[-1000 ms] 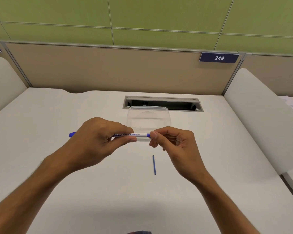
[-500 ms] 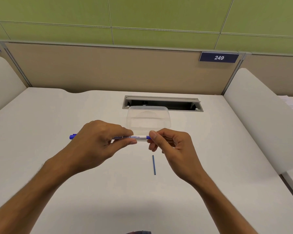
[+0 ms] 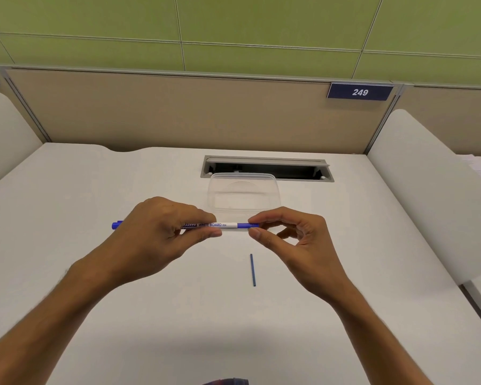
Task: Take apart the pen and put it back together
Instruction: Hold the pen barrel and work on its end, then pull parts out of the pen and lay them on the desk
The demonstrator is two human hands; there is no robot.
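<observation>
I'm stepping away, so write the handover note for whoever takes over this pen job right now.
Left hand: grip closed around the whiteboard pen, held level above the desk.
Right hand: thumb and forefinger pinch the pen's blue end piece.
A thin blue rod, probably the pen's insert, lies loose on the desk below the hands. A clear container sits behind the pen.
Done: rod is out.
Left: finish the end piece, then refit the rod and close the pen.

One head-worn wide-angle view looks forward and down from above the desk [image 3: 67, 207], close over both hands; beyond the fingers [image 3: 261, 219] it faces the partition [image 3: 178, 112] and green wall [image 3: 261, 23] across the desk.
</observation>
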